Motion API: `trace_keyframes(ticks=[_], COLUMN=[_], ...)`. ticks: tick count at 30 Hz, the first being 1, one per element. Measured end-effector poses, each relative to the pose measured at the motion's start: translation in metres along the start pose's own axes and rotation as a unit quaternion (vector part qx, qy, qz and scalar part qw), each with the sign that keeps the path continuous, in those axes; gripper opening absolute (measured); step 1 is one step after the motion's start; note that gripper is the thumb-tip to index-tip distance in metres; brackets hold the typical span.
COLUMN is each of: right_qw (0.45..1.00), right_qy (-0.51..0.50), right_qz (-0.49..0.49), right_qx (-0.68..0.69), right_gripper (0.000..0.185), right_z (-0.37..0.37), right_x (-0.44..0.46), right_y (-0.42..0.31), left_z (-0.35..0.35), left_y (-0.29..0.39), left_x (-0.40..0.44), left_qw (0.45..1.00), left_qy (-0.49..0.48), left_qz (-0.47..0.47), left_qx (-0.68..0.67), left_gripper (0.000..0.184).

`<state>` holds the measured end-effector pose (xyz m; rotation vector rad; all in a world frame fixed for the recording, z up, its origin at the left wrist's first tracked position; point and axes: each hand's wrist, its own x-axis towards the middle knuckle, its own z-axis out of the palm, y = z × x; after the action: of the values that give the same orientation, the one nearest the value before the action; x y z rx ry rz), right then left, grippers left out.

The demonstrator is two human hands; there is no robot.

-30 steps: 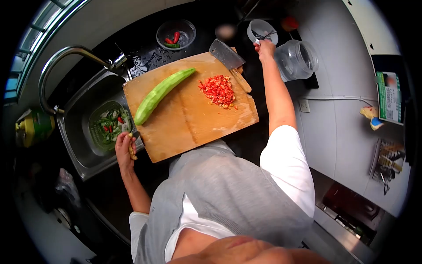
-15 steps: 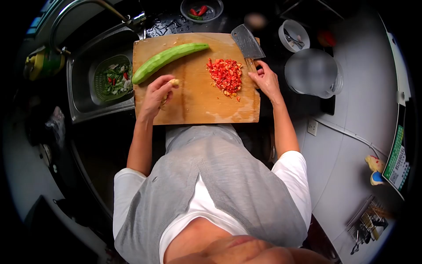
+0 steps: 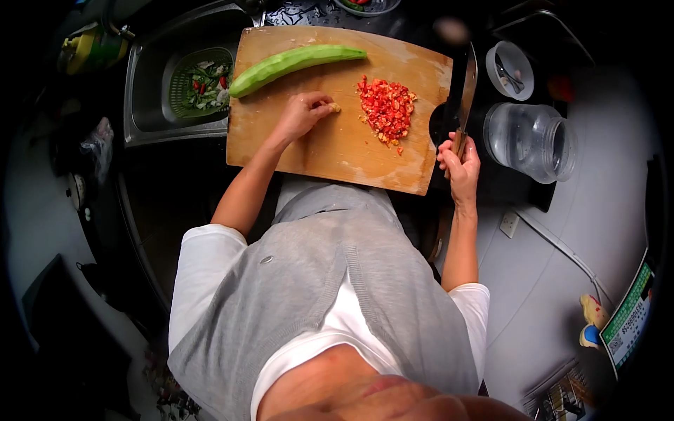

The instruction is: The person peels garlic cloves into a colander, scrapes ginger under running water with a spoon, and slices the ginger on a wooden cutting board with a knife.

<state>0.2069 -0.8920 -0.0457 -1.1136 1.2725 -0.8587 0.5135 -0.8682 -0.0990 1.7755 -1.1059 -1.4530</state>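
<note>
My left hand (image 3: 303,114) is over the middle of the wooden cutting board (image 3: 316,151), its fingers closed on a small piece of ginger (image 3: 335,108). Just above it lies a long, peeled green gourd (image 3: 295,64). A heap of chopped red chilli (image 3: 386,109) sits to the right of the ginger. Beyond the board's right edge, my right hand (image 3: 462,168) grips the wooden handle of a cleaver (image 3: 467,88), whose blade points up and away, seen nearly edge-on.
At left, the steel sink (image 3: 151,88) holds a green basket (image 3: 178,91) of greens and chillies. On the right stand a white bowl (image 3: 510,52) with utensils inside and a large clear jar (image 3: 523,137). A bowl of peppers (image 3: 368,5) is cut off at the top.
My right hand has lifted the cleaver off the board's upper right corner and turned it upright at the right. My left hand has moved inward over the board with the ginger.
</note>
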Motion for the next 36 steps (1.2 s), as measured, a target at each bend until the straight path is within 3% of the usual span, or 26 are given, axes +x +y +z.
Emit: trace_keyframes(ticks=[2,3,5,6,8,10,12,14,15,18,22,24,26,27,30,31,32,34,36], right_qw=[0.999,0.998,0.997,0.996,0.993,0.99,0.99,0.991,0.991,0.991,0.986,0.985,0.984,0.988,0.987,0.99,0.989,0.972,0.961], right_qy=[-0.006,-0.011,-0.027,-0.037,-0.044,-0.039,-0.018,-0.002,0.011,0.049,0.075,0.08,0.069,0.055,0.033,0.001,-0.009,-0.139,-0.186], right_qz=[0.026,0.043,0.072,0.077,0.095,0.113,0.106,0.1,0.092,0.097,0.11,0.113,0.127,0.122,0.105,0.103,0.111,0.179,0.204], right_qx=[-0.023,-0.05,0.006,0.031,0.051,0.073,0.087,0.092,0.094,0.077,0.104,0.106,0.099,0.074,0.117,0.091,0.094,0.055,0.034], right_gripper=[0.029,0.028,0.033,0.034,0.033,0.031,0.028,0.027,0.027,0.027,0.027,0.028,0.029,0.033,0.042,0.043,0.043,0.047,0.046], right_z=[0.002,0.003,0.013,0.018,0.023,0.026,0.027,0.022,0.02,0.016,0.007,0.005,0.004,0.004,0.005,0.006,0.006,0.009,0.022], right_x=[-0.01,-0.013,-0.022,-0.026,-0.031,-0.036,-0.04,-0.044,-0.048,-0.06,-0.077,-0.08,-0.084,-0.084,-0.083,-0.081,-0.079,-0.073,-0.066], right_y=[0.0,0.0,0.003,0.002,0.004,0.005,0.003,0.005,0.005,0.003,0.013,0.016,0.018,0.018,0.019,0.015,0.013,0.012,0.004], left_z=[-0.004,-0.007,-0.016,-0.019,-0.022,-0.004,0.024,0.049,0.064,0.102,0.127,0.122,0.117,0.105,0.054,0.035,0.02,-0.003,-0.014], left_y=[-0.011,-0.01,0.0,0.004,0.015,0.04,0.071,0.099,0.099,0.093,0.087,0.095,0.078,0.086,0.09,0.076,0.072,0.029,-0.007], left_x=[0.004,0.0,-0.008,-0.009,-0.007,0.009,0.032,0.054,0.072,0.111,0.138,0.135,0.148,0.137,0.084,0.072,0.042,0.016,-0.007], left_qw=[0.963,0.964,0.994,0.994,0.955,0.959,0.956,0.971,0.962,0.977,0.977,0.95,0.878,0.876,0.918,0.892,0.93,0.911,0.946], left_qy=[0.058,0.058,0.095,0.096,-0.012,-0.035,0.0,-0.01,-0.03,0.021,-0.017,-0.011,0.094,0.107,0.114,0.149,0.15,0.193,0.149], left_qz=[0.193,0.189,0.046,0.043,0.106,0.161,0.19,0.129,0.154,0.179,0.207,0.288,0.421,0.411,0.362,0.404,0.322,0.334,0.249], left_qx=[0.178,0.179,-0.004,-0.006,-0.276,-0.232,-0.226,-0.2,-0.223,-0.117,-0.049,0.122,0.209,0.228,0.113,0.136,0.096,0.143,0.146], left_gripper=[0.024,0.024,0.025,0.025,0.024,0.021,0.021,0.021,0.023,0.02,0.023,0.031,0.039,0.044,0.037,0.03,0.022,0.019,0.021])
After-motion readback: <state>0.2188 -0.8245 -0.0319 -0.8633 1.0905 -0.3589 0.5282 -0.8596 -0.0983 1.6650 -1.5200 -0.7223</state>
